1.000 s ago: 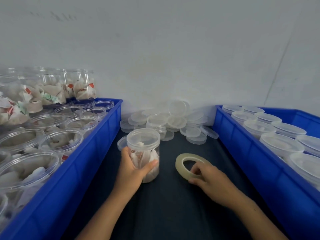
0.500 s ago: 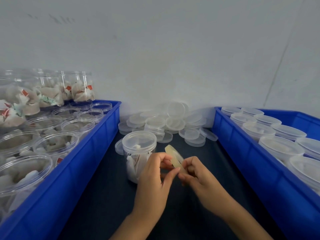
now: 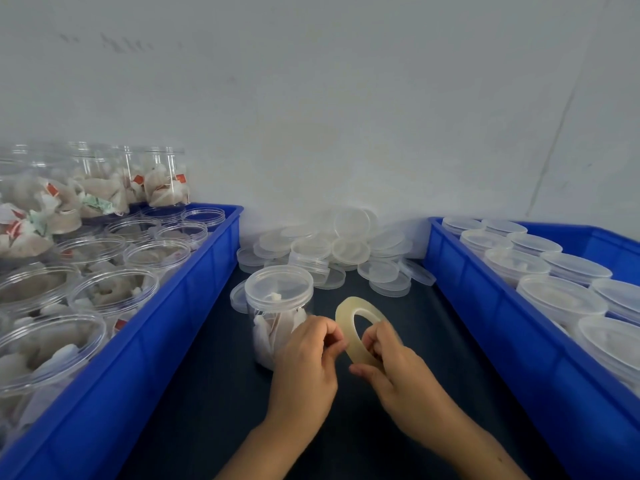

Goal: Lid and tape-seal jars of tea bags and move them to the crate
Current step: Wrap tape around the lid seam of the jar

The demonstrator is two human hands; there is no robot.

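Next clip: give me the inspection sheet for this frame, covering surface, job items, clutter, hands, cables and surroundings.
Surface: dark table, visible between two blue crates.
Job's things: lidded jar of tea bags stands upright on the table; tape roll held up beside it; left crate holds open jars of tea bags, some stacked; right crate holds lidded jars.
Clutter: loose lids heaped against the wall.
Hands: left hand pinches at the roll's edge; right hand grips the roll, fingers through its hole.
Cables: nothing seen.
Surroundings: plain pale wall behind.
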